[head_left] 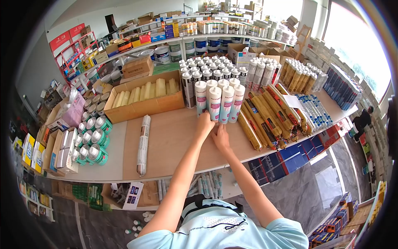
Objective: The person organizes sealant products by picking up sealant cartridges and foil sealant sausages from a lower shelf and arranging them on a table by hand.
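Note:
A small group of white-and-teal sealant cartridges (226, 104) with pink bands stands upright near the table's middle. My left hand (205, 122) is at the base of the front-left cartridges, its fingers closed against a sealant cartridge (214, 103). Just below and to the right, my right hand (221, 135) has its fingers extended toward the bottom of the front cartridges; whether they press on one is hard to see. Behind this group are rows of white cartridges with black labels (188, 89). On the left part of the table lies a single long white sausage pack (144, 145).
An open carton (145, 106) of yellowish packs stands left, near green-and-white cans (98, 139). Stacked gold sausage packs (269, 116) and blue-white tubes (311, 112) lie right. The table's front edge (195, 172) runs before me. Another person (363, 123) is far right.

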`<state>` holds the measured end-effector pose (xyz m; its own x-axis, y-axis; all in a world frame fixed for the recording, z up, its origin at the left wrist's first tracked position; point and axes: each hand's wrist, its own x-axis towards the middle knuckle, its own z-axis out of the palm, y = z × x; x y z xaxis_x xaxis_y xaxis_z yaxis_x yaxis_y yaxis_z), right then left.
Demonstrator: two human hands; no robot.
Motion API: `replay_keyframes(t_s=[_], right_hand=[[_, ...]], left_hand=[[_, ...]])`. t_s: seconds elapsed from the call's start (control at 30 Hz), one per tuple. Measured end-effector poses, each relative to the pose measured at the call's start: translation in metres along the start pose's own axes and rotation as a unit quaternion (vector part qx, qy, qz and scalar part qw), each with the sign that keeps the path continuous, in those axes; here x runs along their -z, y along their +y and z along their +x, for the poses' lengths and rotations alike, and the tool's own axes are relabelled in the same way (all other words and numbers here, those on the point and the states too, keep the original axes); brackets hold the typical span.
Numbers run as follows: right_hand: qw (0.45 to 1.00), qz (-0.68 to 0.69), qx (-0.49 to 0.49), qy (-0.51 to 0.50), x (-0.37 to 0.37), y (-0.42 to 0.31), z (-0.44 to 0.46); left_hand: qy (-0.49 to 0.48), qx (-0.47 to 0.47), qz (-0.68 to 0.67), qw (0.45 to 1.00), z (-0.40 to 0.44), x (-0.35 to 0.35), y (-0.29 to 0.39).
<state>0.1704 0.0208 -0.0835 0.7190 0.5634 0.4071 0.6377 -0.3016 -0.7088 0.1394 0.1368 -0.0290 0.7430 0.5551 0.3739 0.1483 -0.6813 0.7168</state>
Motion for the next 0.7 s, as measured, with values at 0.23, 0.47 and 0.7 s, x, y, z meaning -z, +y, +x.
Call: replay_keyframes(t_s=[0.23,0.47,0.7], right_hand=[[1.000,-0.014,0.007,0.016,0.001,-0.002,0.000],[1.000,-0.009,0.011,0.023,0.004,-0.011,-0.004],[1.000,0.008,-0.014,0.012,0.002,0.001,-0.002]], left_hand=[[0.041,-0.010,0.030,0.999,0.003,-0.014,-0.011],[0.062,-0.028,-0.034,0.997,-0.006,-0.019,-0.016],[0.078,-0.019,-0.110,0.991,-0.030,-0.021,-0.013]])
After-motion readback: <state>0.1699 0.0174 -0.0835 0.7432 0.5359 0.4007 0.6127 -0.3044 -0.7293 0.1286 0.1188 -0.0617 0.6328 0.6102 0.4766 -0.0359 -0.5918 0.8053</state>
